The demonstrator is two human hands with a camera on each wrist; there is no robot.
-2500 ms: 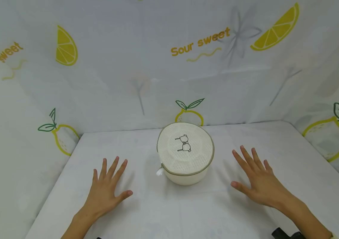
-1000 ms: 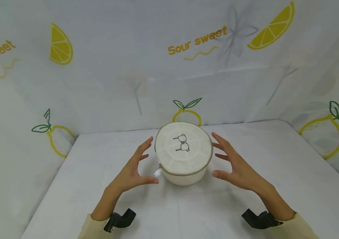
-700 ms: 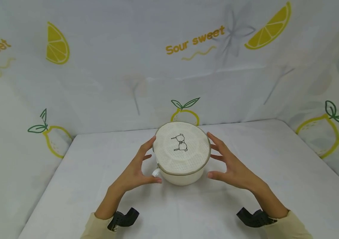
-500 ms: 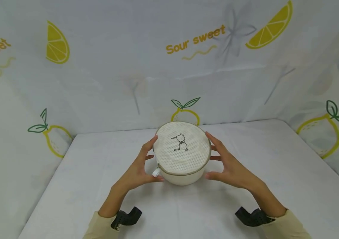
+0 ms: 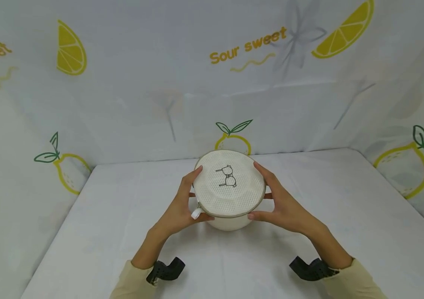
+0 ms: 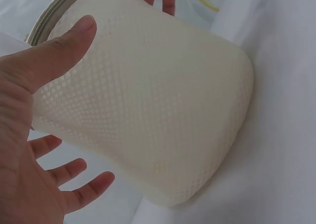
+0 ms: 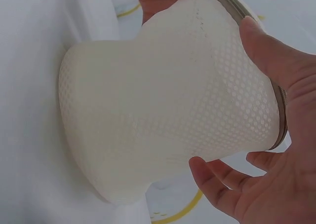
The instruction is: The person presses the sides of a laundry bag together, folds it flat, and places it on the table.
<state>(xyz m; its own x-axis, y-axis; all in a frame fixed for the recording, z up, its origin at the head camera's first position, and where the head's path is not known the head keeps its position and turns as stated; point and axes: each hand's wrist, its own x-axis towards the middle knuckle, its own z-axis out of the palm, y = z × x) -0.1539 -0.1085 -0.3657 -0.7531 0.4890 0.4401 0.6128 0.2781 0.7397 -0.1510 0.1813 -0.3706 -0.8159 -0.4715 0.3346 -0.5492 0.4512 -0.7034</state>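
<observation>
A round, cream mesh laundry bag (image 5: 230, 195) stands upright on the white-covered table, a small cartoon outline on its top and a zip (image 6: 47, 21) around the rim. My left hand (image 5: 178, 209) holds its left side, thumb across the front and index finger at the top rim. From the right, my right hand (image 5: 284, 205) grips it the same way. Both wrist views show the thumbs pressing the mesh wall just below the zip, which dents inward. Other fingers lie on the far side, partly hidden in the head view. A white zip tab (image 5: 196, 213) hangs by the left thumb.
Black wrist cameras (image 5: 166, 270) sit at both cream sleeves (image 5: 133, 282). A white cloth backdrop (image 5: 133, 83) with lemon prints rises behind and beside the table (image 5: 122, 199), close behind the bag.
Both hands were spread flat on either side of the bag, well apart from it. They have moved inward and now hold its sides near the rim; the bag stands in the same place.
</observation>
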